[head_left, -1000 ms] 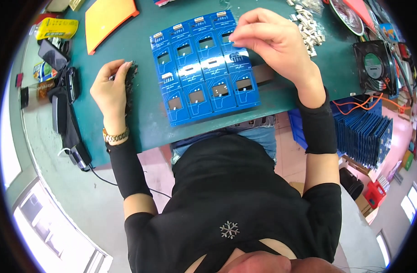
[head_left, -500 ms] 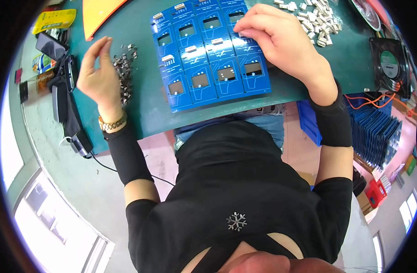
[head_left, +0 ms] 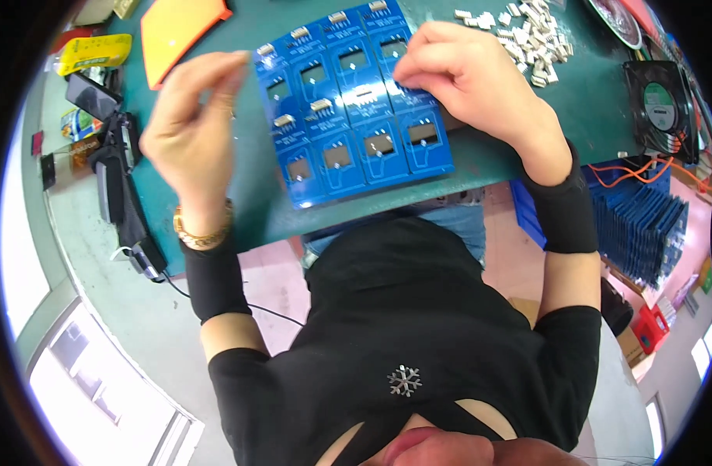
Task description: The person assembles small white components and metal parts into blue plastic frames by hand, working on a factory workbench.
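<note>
Head view shows us our right hand (head_left: pixel 472 78) pressing fingertips on the blue circuit board panel (head_left: pixel 356 101) lying on the green desk (head_left: pixel 573 116), our left hand (head_left: pixel 189 136) raised, pinched on something tiny, several white connectors (head_left: pixel 321 104) seated, most slots unfilled.

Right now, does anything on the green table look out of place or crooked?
Nothing looks damaged or spilled. The blue circuit board panel lies turned at an angle to the table edge, under the right hand. The white connectors lie in a loose heap, not in a tray.
</note>
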`<state>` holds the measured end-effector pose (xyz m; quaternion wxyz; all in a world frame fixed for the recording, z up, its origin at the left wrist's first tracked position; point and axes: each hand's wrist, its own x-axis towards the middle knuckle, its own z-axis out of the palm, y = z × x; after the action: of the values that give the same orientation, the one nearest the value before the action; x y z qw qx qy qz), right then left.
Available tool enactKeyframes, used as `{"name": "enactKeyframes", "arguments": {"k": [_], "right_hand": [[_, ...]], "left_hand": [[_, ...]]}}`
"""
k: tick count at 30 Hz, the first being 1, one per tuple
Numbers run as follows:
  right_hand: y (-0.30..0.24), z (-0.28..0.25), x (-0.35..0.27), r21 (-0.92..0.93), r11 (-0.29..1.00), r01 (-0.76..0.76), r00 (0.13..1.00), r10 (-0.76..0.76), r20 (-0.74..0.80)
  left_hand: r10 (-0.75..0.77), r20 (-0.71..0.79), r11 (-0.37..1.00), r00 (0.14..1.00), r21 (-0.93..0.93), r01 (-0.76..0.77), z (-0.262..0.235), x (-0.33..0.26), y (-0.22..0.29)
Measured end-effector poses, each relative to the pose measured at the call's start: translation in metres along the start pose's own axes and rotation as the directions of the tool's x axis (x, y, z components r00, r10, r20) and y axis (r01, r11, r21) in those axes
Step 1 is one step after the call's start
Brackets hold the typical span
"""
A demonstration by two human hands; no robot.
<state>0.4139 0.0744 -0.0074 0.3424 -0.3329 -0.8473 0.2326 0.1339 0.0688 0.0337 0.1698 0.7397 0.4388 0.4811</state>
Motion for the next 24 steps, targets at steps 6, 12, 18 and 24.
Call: {"name": "enactKeyframes", "arguments": {"k": [6,12,18,24], "right_hand": [[-0.003,0.009,-0.003,0.018,0.996,-0.089,0.996,0.089,-0.009],[-0.002,0.012,-0.001,-0.029,0.997,-0.073,0.996,0.071,-0.061],[0.006,-0.018,0.002,0.135,0.967,-0.214,0.928,0.244,-0.28],[0.011,-0.056,0.002,-0.102,0.897,-0.429,0.86,0.372,-0.349]], "left_hand": [[-0.041,0.287,0.997,0.957,0.075,0.021,0.029,0.01,0.017],[-0.375,0.346,0.836,0.86,-0.274,0.475,0.041,0.015,0.025],[-0.387,0.451,0.797,0.804,-0.275,0.538,0.042,0.017,0.024],[-0.296,0.405,0.888,0.865,-0.217,0.406,0.058,0.014,0.028]]}}
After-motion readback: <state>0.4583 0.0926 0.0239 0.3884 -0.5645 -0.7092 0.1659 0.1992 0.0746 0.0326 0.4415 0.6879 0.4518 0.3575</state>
